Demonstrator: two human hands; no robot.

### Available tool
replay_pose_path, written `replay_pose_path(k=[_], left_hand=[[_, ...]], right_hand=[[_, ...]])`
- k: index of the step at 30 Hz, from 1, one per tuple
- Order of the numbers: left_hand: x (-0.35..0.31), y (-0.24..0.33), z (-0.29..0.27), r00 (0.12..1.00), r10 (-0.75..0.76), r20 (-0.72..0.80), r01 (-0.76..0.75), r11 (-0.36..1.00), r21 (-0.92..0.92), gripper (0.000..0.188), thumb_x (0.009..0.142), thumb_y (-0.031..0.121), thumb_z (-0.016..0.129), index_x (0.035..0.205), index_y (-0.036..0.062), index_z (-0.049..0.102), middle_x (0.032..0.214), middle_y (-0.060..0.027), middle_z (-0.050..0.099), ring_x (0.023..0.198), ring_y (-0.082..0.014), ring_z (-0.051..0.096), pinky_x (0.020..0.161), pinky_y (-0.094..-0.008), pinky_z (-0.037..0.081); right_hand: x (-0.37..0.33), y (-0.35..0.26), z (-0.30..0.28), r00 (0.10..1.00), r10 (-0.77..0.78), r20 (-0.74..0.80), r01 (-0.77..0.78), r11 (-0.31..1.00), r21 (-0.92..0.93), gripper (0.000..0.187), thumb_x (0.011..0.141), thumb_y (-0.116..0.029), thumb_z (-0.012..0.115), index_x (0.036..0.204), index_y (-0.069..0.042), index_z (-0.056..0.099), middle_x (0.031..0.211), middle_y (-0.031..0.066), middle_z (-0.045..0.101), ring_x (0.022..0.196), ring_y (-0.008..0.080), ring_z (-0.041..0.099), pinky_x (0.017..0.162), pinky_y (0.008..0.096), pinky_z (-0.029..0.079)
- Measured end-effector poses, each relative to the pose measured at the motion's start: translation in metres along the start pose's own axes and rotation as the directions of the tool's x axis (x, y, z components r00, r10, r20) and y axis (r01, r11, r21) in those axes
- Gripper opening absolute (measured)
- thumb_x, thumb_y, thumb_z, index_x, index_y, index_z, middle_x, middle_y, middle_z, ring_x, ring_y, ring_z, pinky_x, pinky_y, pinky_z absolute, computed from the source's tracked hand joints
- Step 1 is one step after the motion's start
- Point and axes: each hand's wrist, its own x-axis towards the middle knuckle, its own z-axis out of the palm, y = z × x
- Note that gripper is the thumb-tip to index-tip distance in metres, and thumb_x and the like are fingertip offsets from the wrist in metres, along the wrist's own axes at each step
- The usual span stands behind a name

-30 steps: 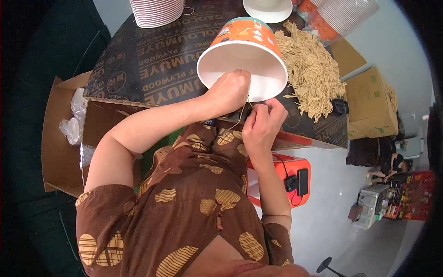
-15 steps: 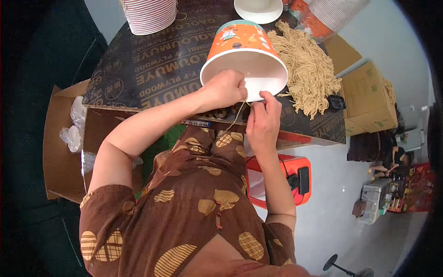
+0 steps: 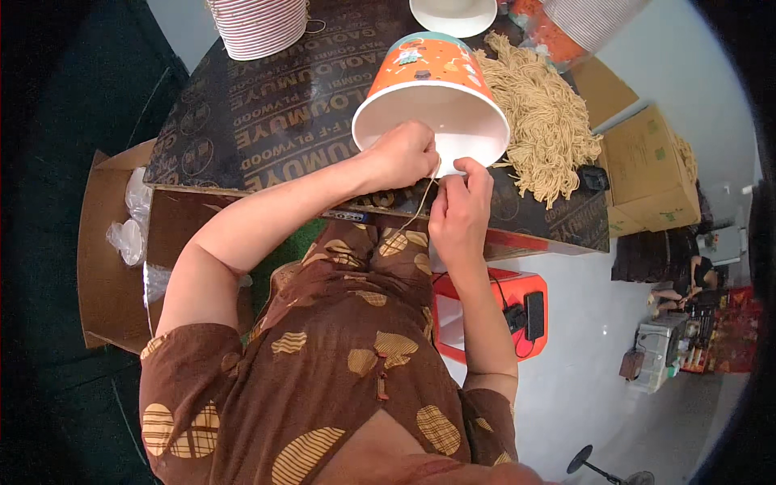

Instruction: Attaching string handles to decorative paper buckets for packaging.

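While the round orange paper bucket with a white inside and a teal base band (image 3: 433,101) was tipped above the dark plywood tabletop (image 3: 299,113), its open mouth faced the person, and the person's 2 hands met at the lower part of its rim. The left hand (image 3: 404,153) was curled at the bucket's mouth, its fingertips pinching a thin tan cord (image 3: 419,212) just beside the rim; a loose length of that cord hung below the bucket. At the bucket's lower right, the right hand (image 3: 461,206) had bent fingers, with the index fingertip by the rim; whether it gripped the cord too, I could not tell.

Just right of the bucket lay a tangled heap of tan cords (image 3: 546,117), and farther right stood a brown cardboard box (image 3: 647,170). Beyond the bucket sat a round white container (image 3: 454,18); beyond it to the left rose a stack of white containers with thin red rims (image 3: 257,28). Below the bucket, toward the right, was a red-orange stool (image 3: 531,349) bearing a black device (image 3: 534,315).
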Motion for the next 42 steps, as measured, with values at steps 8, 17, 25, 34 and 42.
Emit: replay_pose_path(k=[8, 17, 25, 34, 42], left_hand=[[-0.008, 0.019, -0.010, 0.986, -0.128, 0.104, 0.126, 0.992, 0.026, 0.014, 0.082, 0.005, 0.057, 0.071, -0.0023, 0.061, 0.058, -0.0104, 0.058, 0.044, -0.0168, 0.055, 0.042, -0.0331, 0.044], [-0.014, 0.012, -0.002, 0.972, 0.204, 0.114, -0.231, 0.915, 0.331, 0.008, 0.075, -0.005, 0.060, 0.081, -0.0044, 0.063, 0.080, -0.0241, 0.065, 0.082, -0.0369, 0.066, 0.070, -0.0412, 0.050], [-0.018, 0.003, 0.012, 0.936, 0.347, 0.064, -0.339, 0.837, 0.430, 0.005, 0.076, -0.003, 0.060, 0.079, -0.0058, 0.063, 0.081, -0.0254, 0.063, 0.082, -0.0419, 0.063, 0.072, -0.0457, 0.050], [-0.012, 0.004, 0.009, 0.948, 0.314, 0.045, -0.307, 0.873, 0.379, 0.009, 0.075, -0.001, 0.058, 0.076, -0.0076, 0.063, 0.078, -0.0290, 0.063, 0.080, -0.0430, 0.064, 0.069, -0.0466, 0.051], [-0.009, 0.004, 0.007, 0.954, 0.291, 0.069, -0.295, 0.880, 0.372, 0.008, 0.075, 0.000, 0.060, 0.079, -0.0042, 0.065, 0.078, -0.0237, 0.065, 0.078, -0.0381, 0.066, 0.068, -0.0426, 0.052]], right_hand=[[-0.001, 0.006, 0.000, 0.999, 0.026, -0.021, -0.025, 0.998, 0.055, 0.011, 0.073, 0.006, 0.059, 0.084, 0.004, 0.058, 0.108, 0.0169, 0.051, 0.096, 0.0351, 0.050, 0.083, 0.0431, 0.043], [0.002, 0.007, 0.002, 0.994, 0.097, -0.040, -0.093, 0.993, 0.079, 0.003, 0.078, 0.002, 0.061, 0.081, 0.003, 0.061, 0.108, 0.0140, 0.054, 0.097, 0.0334, 0.050, 0.085, 0.0416, 0.042], [0.004, 0.009, 0.002, 0.990, 0.139, -0.008, -0.137, 0.983, 0.119, 0.004, 0.078, 0.001, 0.063, 0.081, 0.002, 0.062, 0.108, 0.0144, 0.055, 0.100, 0.0339, 0.049, 0.087, 0.0415, 0.041], [-0.002, -0.012, -0.007, 0.991, 0.134, -0.007, -0.134, 0.990, -0.037, 0.014, 0.076, -0.001, 0.064, 0.088, 0.001, 0.057, 0.100, 0.0164, 0.053, 0.096, 0.0354, 0.049, 0.084, 0.0450, 0.041], [-0.002, -0.003, -0.003, 0.981, 0.181, 0.063, -0.181, 0.983, -0.015, 0.010, 0.079, -0.001, 0.061, 0.086, 0.001, 0.055, 0.088, 0.0162, 0.052, 0.086, 0.0347, 0.053, 0.076, 0.0457, 0.043]])
